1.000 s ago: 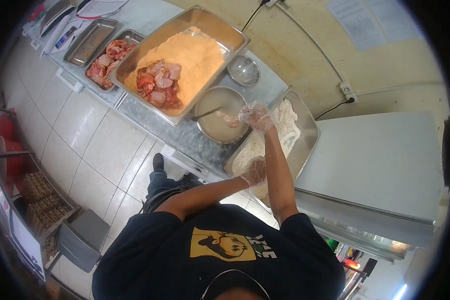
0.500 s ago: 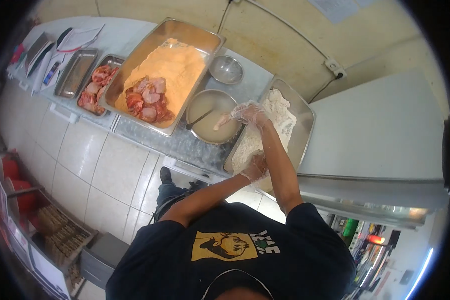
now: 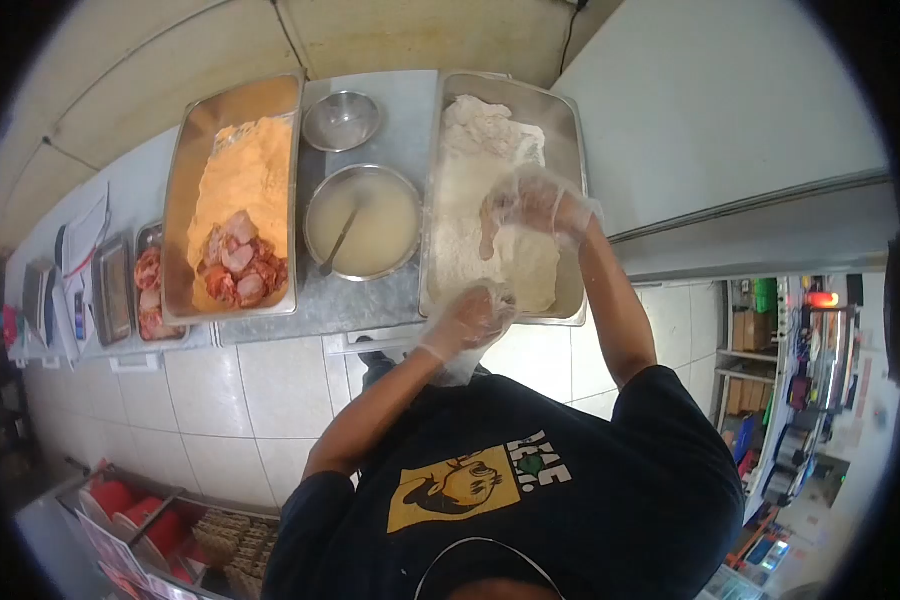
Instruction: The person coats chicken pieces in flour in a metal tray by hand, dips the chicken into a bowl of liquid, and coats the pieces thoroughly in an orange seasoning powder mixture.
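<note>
Meat piece (image 3: 487, 236): brought from bowl (image 3: 362, 170) to powder pan (image 3: 571, 155)

Head view: moved, within the last half second, from above the cloudy liquid (image 3: 385, 225) to over the white powder (image 3: 460, 180), apparently passing from wet to dry. Hung from the gloved right hand (image 3: 542, 203), gripped narrowly; could not tell whether touching the powder. Saw the left hand (image 3: 476, 315) at the pan's near end, fingers curled; could not tell if holding anything. Noted the dark spoon (image 3: 341, 246) in the bowl, handle over its rim.
</note>
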Motion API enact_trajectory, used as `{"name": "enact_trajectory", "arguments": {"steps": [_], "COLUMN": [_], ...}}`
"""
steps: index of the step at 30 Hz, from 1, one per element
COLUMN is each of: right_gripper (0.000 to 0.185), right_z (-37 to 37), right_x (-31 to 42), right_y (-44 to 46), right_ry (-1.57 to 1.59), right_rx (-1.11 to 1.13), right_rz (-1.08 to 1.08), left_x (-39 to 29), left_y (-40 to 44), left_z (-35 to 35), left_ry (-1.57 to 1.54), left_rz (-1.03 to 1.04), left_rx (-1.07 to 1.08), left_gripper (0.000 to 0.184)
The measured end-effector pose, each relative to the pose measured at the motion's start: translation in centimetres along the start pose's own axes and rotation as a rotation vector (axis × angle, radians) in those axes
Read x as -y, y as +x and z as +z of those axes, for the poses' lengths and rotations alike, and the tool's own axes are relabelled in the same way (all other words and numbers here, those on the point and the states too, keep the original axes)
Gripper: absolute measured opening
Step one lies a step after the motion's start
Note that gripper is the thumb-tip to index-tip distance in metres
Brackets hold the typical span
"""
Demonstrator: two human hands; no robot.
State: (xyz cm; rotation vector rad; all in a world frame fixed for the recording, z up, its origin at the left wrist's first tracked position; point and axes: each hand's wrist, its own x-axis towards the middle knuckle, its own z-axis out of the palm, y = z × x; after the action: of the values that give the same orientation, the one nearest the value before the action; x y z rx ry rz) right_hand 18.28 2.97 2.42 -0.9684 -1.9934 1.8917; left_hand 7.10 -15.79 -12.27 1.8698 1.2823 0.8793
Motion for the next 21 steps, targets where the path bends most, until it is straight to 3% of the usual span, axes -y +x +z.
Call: {"name": "enact_trajectory", "arguments": {"steps": [1, 3, 4, 6, 8, 10, 12, 13, 15, 18, 21], "right_gripper": [0.021, 0.024, 0.035, 0.039, 0.043, 0.035, 0.036, 0.036, 0.038, 0.043, 0.049], "right_z": [-0.4, -1.7, -3.0, -4.8, -7.0, -9.0, -8.1, -7.1, -4.7, -0.5, 0.2], "right_x": [-1.6, -4.4, -5.6, -8.9, -14.5, -23.4, -31.9, -32.2, -31.6, -27.8, -23.6], "right_y": [-0.6, -1.6, -1.8, -1.3, -0.1, 1.8, 4.7, 5.3, 6.2, 6.3, 4.3], "right_ry": [0.011, -0.557, -0.612, -0.556, -0.502, -1.368, -1.228, -1.156, -1.019, -0.799, -0.498], "right_rx": [-0.013, -0.006, 0.099, 0.069, 0.040, 0.002, -0.122, -0.183, -0.297, -0.369, -0.313], "right_rz": [0.000, 0.023, 0.073, 0.053, 0.038, -0.094, 0.030, 0.098, 0.246, 0.398, 0.413], "left_x": [-0.7, -4.4, -5.2, -5.7, 0.3, 5.0, 10.0, 12.4, 12.3, 17.3, 16.0], "left_y": [0.1, 0.9, 1.4, 3.3, 5.4, 9.5, 13.2, 14.4, 15.6, 15.0, 13.4], "left_z": [-1.3, -5.7, -6.8, -8.5, -5.5, -3.4, -1.0, 0.2, 0.2, 4.3, 3.6], "left_ry": [0.002, -0.116, -0.114, -0.119, 0.087, 0.413, 0.710, 0.812, 0.490, 0.307, 0.169], "left_rz": [0.004, -0.221, -0.224, -0.519, -0.482, -0.500, -0.548, -0.572, -0.680, -0.532, -0.623], "left_rx": [0.016, 0.204, 0.215, 0.192, 0.063, 0.105, 0.272, 0.360, 0.090, 0.282, 0.221], "left_gripper": [0.024, 0.027, 0.027, 0.030, 0.036, 0.044, 0.049, 0.051, 0.054, 0.059, 0.057]}}
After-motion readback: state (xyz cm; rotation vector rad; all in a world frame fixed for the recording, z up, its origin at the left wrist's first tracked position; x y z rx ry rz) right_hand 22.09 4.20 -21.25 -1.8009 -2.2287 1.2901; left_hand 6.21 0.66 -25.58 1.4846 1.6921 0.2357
